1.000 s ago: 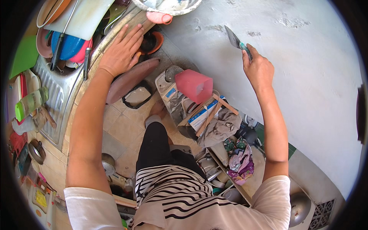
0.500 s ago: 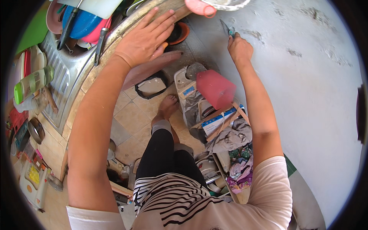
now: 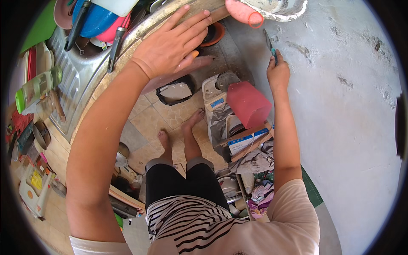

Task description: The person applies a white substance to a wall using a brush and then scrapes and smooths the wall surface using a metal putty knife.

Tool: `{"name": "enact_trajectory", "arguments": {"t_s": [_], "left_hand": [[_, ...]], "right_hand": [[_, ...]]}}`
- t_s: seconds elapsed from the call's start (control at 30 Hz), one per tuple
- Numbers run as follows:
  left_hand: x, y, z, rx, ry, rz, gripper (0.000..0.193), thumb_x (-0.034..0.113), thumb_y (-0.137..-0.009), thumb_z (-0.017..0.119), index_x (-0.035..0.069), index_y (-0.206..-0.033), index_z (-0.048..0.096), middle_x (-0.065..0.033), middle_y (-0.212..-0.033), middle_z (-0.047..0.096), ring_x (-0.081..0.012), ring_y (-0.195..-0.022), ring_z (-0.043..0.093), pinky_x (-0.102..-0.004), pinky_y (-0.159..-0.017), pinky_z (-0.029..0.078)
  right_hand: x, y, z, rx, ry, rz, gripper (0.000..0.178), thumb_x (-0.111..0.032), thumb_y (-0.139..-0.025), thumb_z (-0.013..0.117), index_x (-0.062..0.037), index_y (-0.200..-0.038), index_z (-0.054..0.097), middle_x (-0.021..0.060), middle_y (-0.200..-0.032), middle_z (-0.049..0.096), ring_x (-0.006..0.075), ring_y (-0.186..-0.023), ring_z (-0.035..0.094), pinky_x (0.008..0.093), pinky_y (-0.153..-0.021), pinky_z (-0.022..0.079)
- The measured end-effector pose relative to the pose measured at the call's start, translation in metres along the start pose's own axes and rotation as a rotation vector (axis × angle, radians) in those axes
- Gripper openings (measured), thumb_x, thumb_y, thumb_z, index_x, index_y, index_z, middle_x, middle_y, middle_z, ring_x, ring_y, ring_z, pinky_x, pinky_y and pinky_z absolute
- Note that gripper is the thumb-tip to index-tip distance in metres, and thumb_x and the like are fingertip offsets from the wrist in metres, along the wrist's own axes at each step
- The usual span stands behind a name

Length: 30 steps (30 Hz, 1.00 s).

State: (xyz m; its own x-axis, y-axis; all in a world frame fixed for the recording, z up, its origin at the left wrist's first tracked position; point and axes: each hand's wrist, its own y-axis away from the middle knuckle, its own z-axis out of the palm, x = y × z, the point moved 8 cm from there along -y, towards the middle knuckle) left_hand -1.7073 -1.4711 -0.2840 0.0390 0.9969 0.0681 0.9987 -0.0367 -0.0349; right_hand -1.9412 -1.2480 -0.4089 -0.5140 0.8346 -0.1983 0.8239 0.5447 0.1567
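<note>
My left hand (image 3: 176, 44) lies flat with spread fingers on the worn edge of the counter (image 3: 146, 25), holding nothing. My right hand (image 3: 279, 74) is closed round the teal handle of a small knife (image 3: 272, 47). Its narrow dark blade points up and slightly left, in front of the pale grey wall (image 3: 335, 127). Just beyond the tip is a pink object with a red ring (image 3: 255, 19), beside a basin with a rough white rim (image 3: 293, 18). Whether the blade touches the wall, I cannot tell.
On the left, a steel sink drainboard (image 3: 70, 91) bears a green-capped bottle (image 3: 38, 89). Pans and bowls, including a blue bowl (image 3: 95, 23), are piled at the upper left. Below stand a black-lined bin (image 3: 193, 83), a pink container (image 3: 248, 104) and a heap of cloths (image 3: 260, 193).
The view has shifted, and both my feet now show on the floor. My right hand with the knife has come a little nearer to me. My left hand stays flat on the counter edge.
</note>
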Motion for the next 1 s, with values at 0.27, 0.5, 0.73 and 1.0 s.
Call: {"name": "enact_trajectory", "arguments": {"t_s": [0.27,0.5,0.73,1.0], "left_hand": [[0.004,-0.015,-0.002,0.033,0.054,0.049,0.058,0.026,-0.085,0.064,-0.001,-0.135,0.055,-0.0109,-0.157,0.042,-0.0239,-0.151,0.030,-0.0503,-0.127,0.018],[0.002,-0.014,-0.007,0.060,0.047,0.017,0.057,0.025,-0.085,0.064,-0.001,-0.135,0.055,-0.0105,-0.156,0.042,-0.0236,-0.151,0.030,-0.0502,-0.126,0.019],[0.001,-0.011,-0.008,0.052,0.053,0.006,0.056,0.025,-0.085,0.064,-0.001,-0.134,0.056,-0.0107,-0.157,0.041,-0.0236,-0.151,0.030,-0.0497,-0.127,0.018],[0.002,-0.012,-0.007,0.043,0.062,0.013,0.057,0.023,-0.085,0.064,-0.002,-0.135,0.055,-0.0108,-0.157,0.041,-0.0241,-0.150,0.031,-0.0499,-0.126,0.019]], "right_hand": [[0.035,-0.067,0.131,0.040,0.016,0.141,0.042,-0.027,-0.096,0.057,-0.0068,-0.132,0.065,0.0294,-0.107,0.067,0.0443,-0.095,0.068,0.0491,-0.086,0.054],[0.056,-0.024,0.149,-0.127,-0.859,0.604,0.039,-0.027,-0.098,0.054,0.0080,-0.112,0.062,0.0167,-0.095,0.067,0.0281,-0.075,0.065,0.0409,-0.070,0.053],[-0.019,0.024,0.020,-0.435,-1.935,0.653,0.027,-0.022,-0.103,0.047,0.0024,-0.111,0.055,0.0044,-0.077,0.051,0.0083,-0.054,0.042,0.0233,-0.048,0.036],[-0.021,-0.008,0.027,-0.236,-1.951,0.661,0.025,-0.020,-0.104,0.045,0.0023,-0.112,0.052,0.0040,-0.075,0.050,0.0090,-0.053,0.038,0.0252,-0.046,0.031]]}}
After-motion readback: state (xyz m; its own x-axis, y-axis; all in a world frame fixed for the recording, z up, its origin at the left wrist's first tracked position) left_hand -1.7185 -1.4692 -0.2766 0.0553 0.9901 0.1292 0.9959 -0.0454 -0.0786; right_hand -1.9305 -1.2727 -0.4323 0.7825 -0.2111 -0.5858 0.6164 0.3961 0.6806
